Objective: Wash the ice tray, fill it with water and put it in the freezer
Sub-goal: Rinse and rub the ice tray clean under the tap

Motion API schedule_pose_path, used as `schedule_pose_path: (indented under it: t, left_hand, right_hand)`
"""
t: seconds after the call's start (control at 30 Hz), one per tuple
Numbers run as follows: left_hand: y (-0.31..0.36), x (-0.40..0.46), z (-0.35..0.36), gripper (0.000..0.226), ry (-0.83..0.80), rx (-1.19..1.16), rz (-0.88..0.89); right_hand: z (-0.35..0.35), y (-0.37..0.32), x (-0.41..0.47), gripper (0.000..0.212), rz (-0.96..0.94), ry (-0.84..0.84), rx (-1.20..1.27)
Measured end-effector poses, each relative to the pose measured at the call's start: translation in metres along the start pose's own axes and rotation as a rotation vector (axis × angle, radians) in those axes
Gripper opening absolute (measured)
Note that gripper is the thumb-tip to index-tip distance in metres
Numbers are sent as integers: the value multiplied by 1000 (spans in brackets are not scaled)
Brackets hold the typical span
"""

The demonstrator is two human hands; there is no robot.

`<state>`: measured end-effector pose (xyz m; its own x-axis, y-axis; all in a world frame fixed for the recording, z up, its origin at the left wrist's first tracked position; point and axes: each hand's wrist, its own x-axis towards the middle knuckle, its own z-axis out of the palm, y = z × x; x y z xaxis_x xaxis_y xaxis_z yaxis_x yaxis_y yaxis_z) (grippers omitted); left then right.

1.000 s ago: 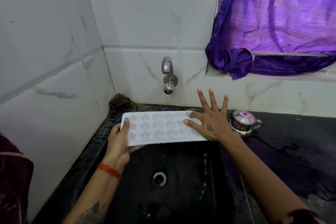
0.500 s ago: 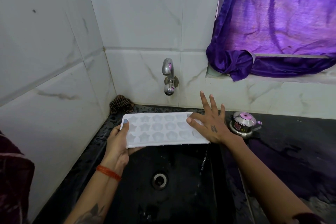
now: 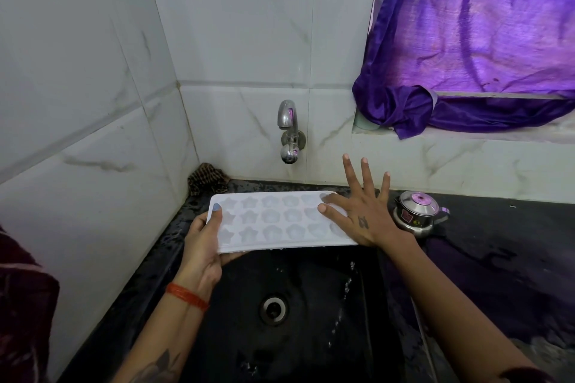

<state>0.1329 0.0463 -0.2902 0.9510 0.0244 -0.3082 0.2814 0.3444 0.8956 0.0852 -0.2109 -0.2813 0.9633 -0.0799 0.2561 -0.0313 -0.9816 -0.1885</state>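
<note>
A white ice tray (image 3: 273,221) with star and flower shaped cells is held level over the black sink (image 3: 298,314), below the steel tap (image 3: 289,130). My left hand (image 3: 205,246) grips its left end, thumb on top and fingers underneath. My right hand (image 3: 361,211) lies flat on the tray's right end with fingers spread and straight. Water drips from the tray's right side into the sink. No water runs from the tap.
A small steel pot with a lid (image 3: 417,214) stands on the wet black counter (image 3: 497,242) just right of my right hand. A brown cloth (image 3: 207,180) sits in the back left corner. A purple curtain (image 3: 473,40) hangs over the window ledge.
The tray and both hands have stayed almost in place. My right hand has slid slightly over the tray's right end, and water keeps dripping into the sink.
</note>
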Motion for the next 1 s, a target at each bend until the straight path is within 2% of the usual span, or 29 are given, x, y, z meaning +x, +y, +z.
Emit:
schedule_pose_path:
  t: [0.13, 0.23, 0.33, 0.53, 0.63, 0.73, 0.8, 0.9, 1.0]
  left_hand:
    - [0, 2, -2, 36, 8, 1, -7]
    - [1, 0, -2, 31, 14, -11, -10]
    - [1, -2, 0, 28, 13, -10, 0]
    - [-1, -5, 1, 21, 12, 1, 3]
    - [0, -6, 1, 16, 11, 1, -6]
    - [0, -5, -1, 27, 10, -1, -19]
    - [0, -5, -2, 39, 8, 3, -26]
    - [1, -4, -4, 41, 10, -10, -28]
    - [1, -3, -4, 45, 1, -2, -30]
  right_hand:
    - [-2, -1, -2, 92, 29, -58, 131]
    - [-3, -1, -3, 76, 27, -58, 162]
    - [-3, 1, -3, 71, 33, -47, 132]
    - [-4, 1, -4, 89, 53, -27, 57]
    - [-7, 0, -5, 86, 43, -45, 102]
    - [-7, -2, -5, 74, 21, -46, 130]
    - [-8, -3, -5, 67, 9, 11, 150]
    - [-11, -8, -4, 62, -15, 62, 169]
    - [-15, -14, -1, 63, -55, -3, 140]
